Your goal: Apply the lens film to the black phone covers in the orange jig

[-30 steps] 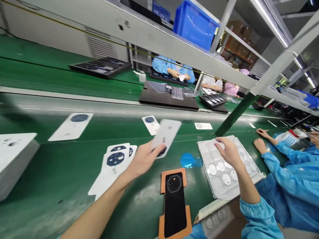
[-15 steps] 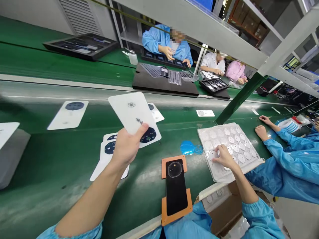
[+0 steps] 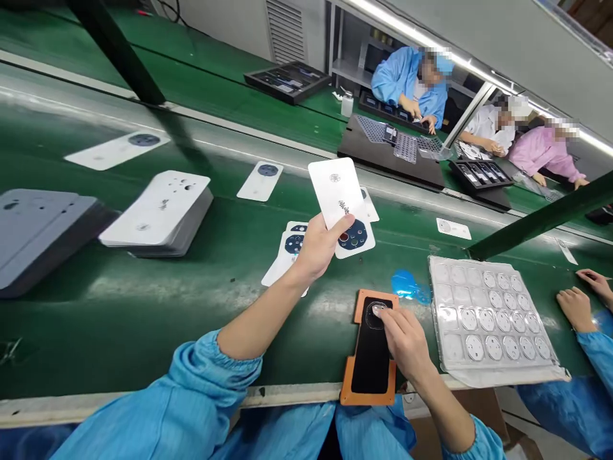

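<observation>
White card (image 3: 336, 185) is held by left hand (image 3: 320, 248), thumb-smudging possible; black panel (image 3: 370, 358), 8 o'clock from right hand (image 3: 406, 337) (grip unclear), may be fingertip-scratched.

R hand (image 3: 407, 338) moved fr. clr tray (image 3: 451, 348) to blk panel (image 3: 372, 358).

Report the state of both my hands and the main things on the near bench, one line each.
Left hand: gripping white card.
White card: raised, tilted.
Right hand: fingertips at black panel, grip unclear.
Black panel: lying in orange fixture.
Clear tray: partly filled with white discs.
White card stack: piled, slanting.
Gray stack: piled, slanting.
Loose cards: lying scattered.
Blue film: lying loose.
</observation>
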The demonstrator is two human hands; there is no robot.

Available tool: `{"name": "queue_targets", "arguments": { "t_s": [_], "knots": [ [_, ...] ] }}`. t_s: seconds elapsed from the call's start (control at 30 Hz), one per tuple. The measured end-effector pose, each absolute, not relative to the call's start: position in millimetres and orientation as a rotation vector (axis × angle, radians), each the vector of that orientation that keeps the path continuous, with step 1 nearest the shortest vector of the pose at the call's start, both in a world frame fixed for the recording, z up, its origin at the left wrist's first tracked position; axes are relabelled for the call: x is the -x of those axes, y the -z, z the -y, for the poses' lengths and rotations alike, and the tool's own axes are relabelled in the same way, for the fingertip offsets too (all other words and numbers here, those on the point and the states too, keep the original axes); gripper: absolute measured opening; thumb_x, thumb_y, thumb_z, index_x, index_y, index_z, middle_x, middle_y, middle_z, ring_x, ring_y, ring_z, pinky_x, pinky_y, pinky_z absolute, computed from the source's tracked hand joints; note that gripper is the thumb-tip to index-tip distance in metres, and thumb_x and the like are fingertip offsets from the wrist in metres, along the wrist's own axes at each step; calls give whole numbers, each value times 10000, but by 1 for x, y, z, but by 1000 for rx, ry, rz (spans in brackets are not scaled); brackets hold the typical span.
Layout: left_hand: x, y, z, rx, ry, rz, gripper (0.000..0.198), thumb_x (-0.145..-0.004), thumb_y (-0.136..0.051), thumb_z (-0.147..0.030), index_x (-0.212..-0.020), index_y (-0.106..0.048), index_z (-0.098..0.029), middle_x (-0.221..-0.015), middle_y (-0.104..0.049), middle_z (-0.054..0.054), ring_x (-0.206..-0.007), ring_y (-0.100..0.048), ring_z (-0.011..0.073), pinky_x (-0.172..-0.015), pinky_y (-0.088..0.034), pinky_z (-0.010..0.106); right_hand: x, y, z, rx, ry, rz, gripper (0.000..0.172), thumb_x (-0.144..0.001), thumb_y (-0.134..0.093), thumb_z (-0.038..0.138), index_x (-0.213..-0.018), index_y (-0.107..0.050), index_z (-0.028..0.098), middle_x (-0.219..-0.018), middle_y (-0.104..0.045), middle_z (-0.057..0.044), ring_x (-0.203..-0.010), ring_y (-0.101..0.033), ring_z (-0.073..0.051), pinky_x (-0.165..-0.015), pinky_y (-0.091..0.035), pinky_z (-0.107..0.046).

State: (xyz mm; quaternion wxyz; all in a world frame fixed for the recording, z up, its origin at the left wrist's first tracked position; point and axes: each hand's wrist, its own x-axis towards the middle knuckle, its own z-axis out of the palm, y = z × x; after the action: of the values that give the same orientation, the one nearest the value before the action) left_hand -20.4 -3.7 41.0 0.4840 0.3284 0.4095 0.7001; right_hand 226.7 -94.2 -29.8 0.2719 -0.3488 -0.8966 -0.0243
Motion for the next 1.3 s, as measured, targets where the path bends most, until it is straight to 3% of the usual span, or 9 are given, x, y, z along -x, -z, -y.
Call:
{"name": "queue_targets", "arguments": {
  "t_s": [0.13, 0.27, 0.43, 0.57, 0.7, 0.87, 0.93, 1.07, 1.3],
  "knots": [
    [26, -43, 4, -877, -1733, -1008, 415, -686, -844, -406, -992, -763, -138, -1079, -754, 112, -1042, -681, 289, -860, -552, 359, -225, 40, 100, 883, 102, 2505, 279, -938, -570, 92, -1198, -619, 179, -1082, -726, -108, -966, -665, -237, -783, -531, -380],
    [28, -45, 4, -961, -1652, -1081, 308, -691, -837, -395, -833, -768, -130, -876, -769, 77, -839, -702, 238, -704, -553, 300, -229, 40, 100, 876, -13, 2521, 309, -934, -569, 80, -1217, -614, 193, -1164, -705, -114, -1081, -648, -242, -898, -532, -427],
    [18, -43, 9, -1006, -1551, -1108, 310, -680, -833, -359, -878, -770, -130, -957, -771, 89, -870, -711, 249, -706, -575, 308, -231, 24, 92, 860, -204, 2452, 277, -939, -567, 120, -1181, -640, 232, -1135, -716, -85, -1055, -672, -227, -938, -539, -449],
    [-12, -34, 20, -1027, -1438, -1131, 351, -640, -854, -341, -898, -760, -123, -958, -772, 99, -900, -719, 262, -761, -591, 329, -221, -2, 82, 1026, -298, 2103, 209, -936, -565, 147, -1108, -658, 220, -1031, -724, -72, -960, -694, -203, -844, -580, -374],
    [-42, -24, 32, -1111, -1254, -1037, 361, -806, -701, -452, -914, -745, -111, -857, -762, 93, -751, -712, 217, -654, -592, 294, -203, -13, 66, 1228, -269, 1785, 112, -931, -590, 241, -1003, -664, 197, -979, -700, -79, -924, -678, -206, -809, -579, -370],
    [-50, -18, 43, -1315, -1269, -917, 466, -961, -465, -505, -1105, -722, -145, -1064, -750, 88, -1004, -691, 236, -869, -572, 325, -196, -10, 47, 1295, -303, 1624, 146, -913, -624, 321, -913, -691, 192, -948, -693, -74, -894, -664, -201, -810, -565, -365],
    [-50, -16, 44, -1413, -1275, -928, 470, -982, -429, -494, -1111, -728, -155, -1040, -755, 77, -983, -692, 233, -892, -554, 336, -196, -11, 44, 1299, -359, 1576, 161, -903, -635, 337, -886, -696, 189, -908, -692, -70, -853, -662, -195, -767, -567, -345],
    [-49, -12, 44, -1470, -1279, -993, 491, -985, -412, -511, -1082, -741, -159, -951, -763, 68, -911, -700, 238, -840, -554, 336, -194, -18, 44, 1316, -449, 1515, 202, -909, -607, 350, -831, -685, 181, -856, -683, -70, -797, -654, -187, -715, -566, -322],
    [-52, -15, 47, -1475, -1292, -912, 457, -974, -471, -483, -1269, -670, -197, -1248, -699, 79, -1140, -660, 264, -1005, -507, 363, -190, -19, 41, 1315, -479, 1480, 168, -887, -592, 321, -835, -669, 181, -856, -671, -57, -784, -642, -170, -726, -562, -306]
  ]
}}
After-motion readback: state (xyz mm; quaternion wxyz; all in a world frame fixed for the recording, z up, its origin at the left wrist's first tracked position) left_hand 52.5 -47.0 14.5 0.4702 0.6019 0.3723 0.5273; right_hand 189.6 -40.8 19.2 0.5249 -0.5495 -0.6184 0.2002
